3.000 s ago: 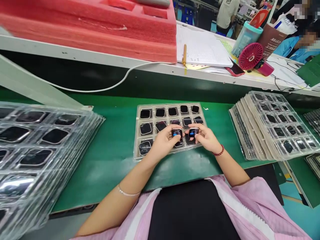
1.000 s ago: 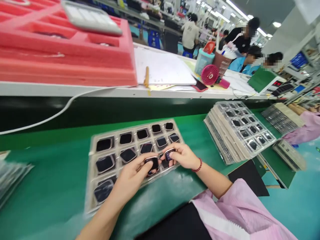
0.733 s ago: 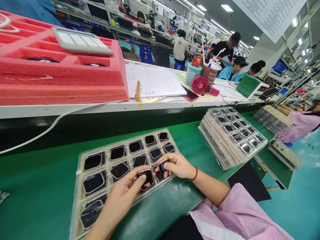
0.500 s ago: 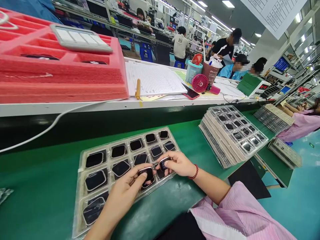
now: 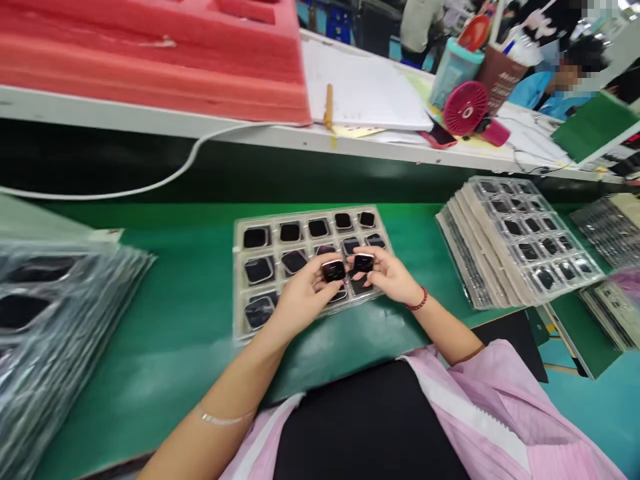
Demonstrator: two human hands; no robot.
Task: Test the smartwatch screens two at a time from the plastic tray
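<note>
A clear plastic tray (image 5: 238, 287) lies on the green table, with dark square watch-like pieces in its compartments. Over its near right part, my left hand (image 5: 305, 293) pinches one dark watch-like piece (image 5: 333, 270) with a pale rim. Just to the right, my right hand (image 5: 393, 275) grips another dark piece (image 5: 363, 262) between thumb and fingers. The two held pieces are close together but apart, their dark faces turned up. Behind the hands, some of the tray's compartments are hidden.
Stacks of filled trays stand at the left (image 5: 75, 320) and right (image 5: 505, 247). A white shelf edge (image 5: 370, 150) runs across the back, bearing red foam (image 5: 200, 73), papers, a pink fan (image 5: 465, 109) and cups. A white cable (image 5: 193, 157) hangs below it.
The view has swung left and down, bringing the left tray stack into sight. Both hands still hold their pieces, which now sit with their faces turned more toward the camera.
</note>
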